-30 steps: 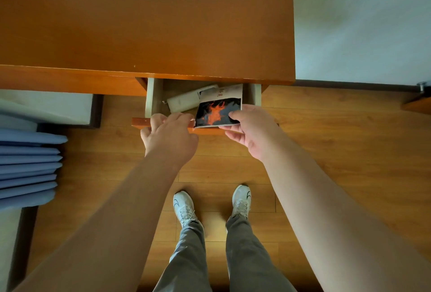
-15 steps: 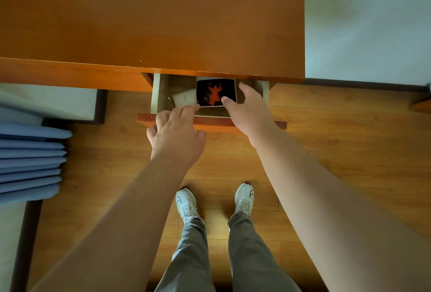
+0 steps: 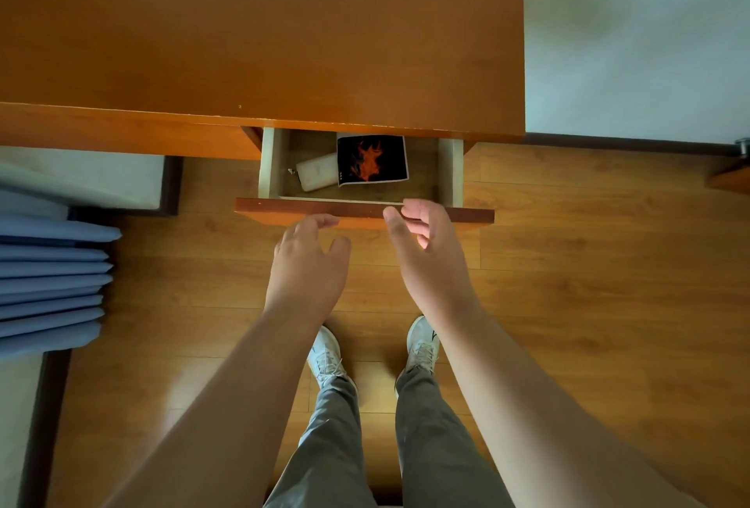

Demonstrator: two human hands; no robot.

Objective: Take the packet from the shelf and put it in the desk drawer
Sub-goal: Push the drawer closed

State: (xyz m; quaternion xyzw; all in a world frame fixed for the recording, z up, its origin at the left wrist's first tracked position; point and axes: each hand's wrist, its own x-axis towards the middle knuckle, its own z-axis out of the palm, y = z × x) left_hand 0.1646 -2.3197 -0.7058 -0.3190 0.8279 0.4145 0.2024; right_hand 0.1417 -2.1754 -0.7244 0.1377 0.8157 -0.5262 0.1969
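The packet, black with an orange flame print, lies flat inside the open desk drawer, its upper edge tucked under the desk top. My right hand hovers at the drawer's front panel, fingers curled and apart, holding nothing. My left hand is just in front of the same panel, fingers spread, fingertips near its edge, empty.
A pale rounded object lies in the drawer left of the packet. The brown wooden desk fills the upper view. Folded blue fabric is stacked at the left. My shoes stand on the wooden floor below.
My right hand let go of the packet, which now lies in the drawer, and drew back to the front panel. My left hand came off the drawer front.
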